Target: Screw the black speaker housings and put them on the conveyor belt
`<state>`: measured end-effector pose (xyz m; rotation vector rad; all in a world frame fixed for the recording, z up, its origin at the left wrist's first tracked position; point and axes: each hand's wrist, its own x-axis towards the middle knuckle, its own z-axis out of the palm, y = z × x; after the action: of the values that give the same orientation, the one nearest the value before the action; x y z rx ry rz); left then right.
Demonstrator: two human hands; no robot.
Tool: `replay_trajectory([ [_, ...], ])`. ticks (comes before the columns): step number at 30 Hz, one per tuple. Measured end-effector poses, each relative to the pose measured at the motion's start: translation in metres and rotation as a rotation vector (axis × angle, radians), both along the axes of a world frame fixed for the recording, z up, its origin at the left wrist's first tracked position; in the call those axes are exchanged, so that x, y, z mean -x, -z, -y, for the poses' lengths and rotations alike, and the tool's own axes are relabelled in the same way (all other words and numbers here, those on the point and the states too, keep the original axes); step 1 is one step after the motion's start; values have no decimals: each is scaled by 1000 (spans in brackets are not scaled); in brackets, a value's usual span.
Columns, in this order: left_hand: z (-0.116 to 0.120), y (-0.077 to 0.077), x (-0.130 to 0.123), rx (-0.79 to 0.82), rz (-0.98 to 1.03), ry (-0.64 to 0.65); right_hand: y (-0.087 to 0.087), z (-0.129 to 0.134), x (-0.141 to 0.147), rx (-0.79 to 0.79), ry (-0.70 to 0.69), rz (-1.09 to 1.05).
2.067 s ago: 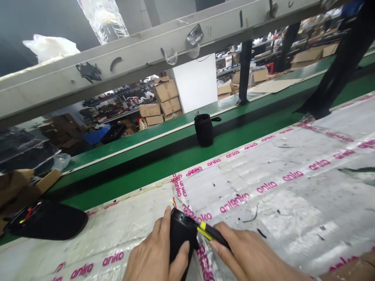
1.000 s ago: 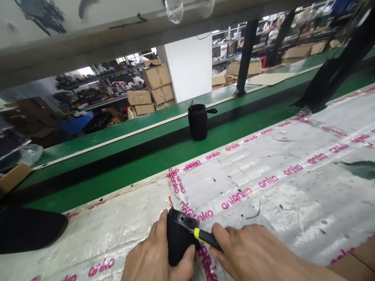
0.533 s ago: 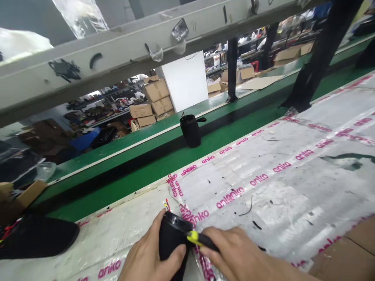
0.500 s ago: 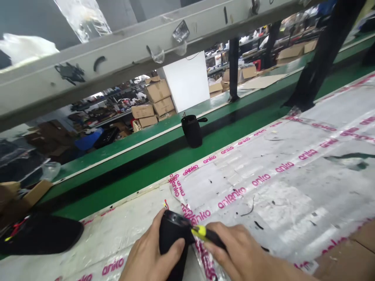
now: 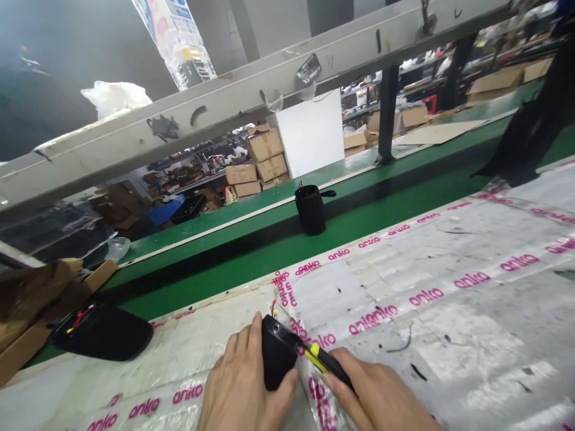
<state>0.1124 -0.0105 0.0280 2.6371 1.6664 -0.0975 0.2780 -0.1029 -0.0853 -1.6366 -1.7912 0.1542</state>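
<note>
My left hand (image 5: 249, 377) is wrapped round a black fabric-covered speaker shell (image 5: 277, 356), its rimmed end tilted up and thin red and yellow wires sticking out behind the rim. In my right hand (image 5: 372, 389) is a black-and-yellow utility knife (image 5: 324, 357). The knife's front end meets the right side of the shell's rim; its blade is too small to make out clearly. Left of my hands, a second black shell (image 5: 105, 331) lies on its side with red and yellow wires at its end.
Another black shell (image 5: 311, 209) with a strap loop stands upright on the green conveyor belt (image 5: 215, 263). Plastic sheeting with pink-lettered tape covers the worktop (image 5: 404, 263), dotted with black scraps. An open cardboard box (image 5: 40, 311) is at left. A metal beam (image 5: 242, 87) crosses above.
The view has shifted, so the surroundings appear farther right. The shell has turned slightly in my left hand, and the knife now slopes along the rim's right side, showing more of its yellow part.
</note>
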Motion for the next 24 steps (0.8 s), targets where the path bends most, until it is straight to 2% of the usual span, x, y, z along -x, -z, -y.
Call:
replay_trajectory([
  [4, -3, 0, 10, 121, 26, -14, -4, -1, -1, -27, 3, 94],
  [9, 3, 1, 4, 224, 56, -18, -16, 2, -4, -81, 16, 205],
  [17, 11, -4, -8, 208, -49, -54, -15, 5, -3, -138, 89, 328],
  [24, 11, -4, -9, 190, -75, -69, -16, 7, -4, -136, 93, 313],
])
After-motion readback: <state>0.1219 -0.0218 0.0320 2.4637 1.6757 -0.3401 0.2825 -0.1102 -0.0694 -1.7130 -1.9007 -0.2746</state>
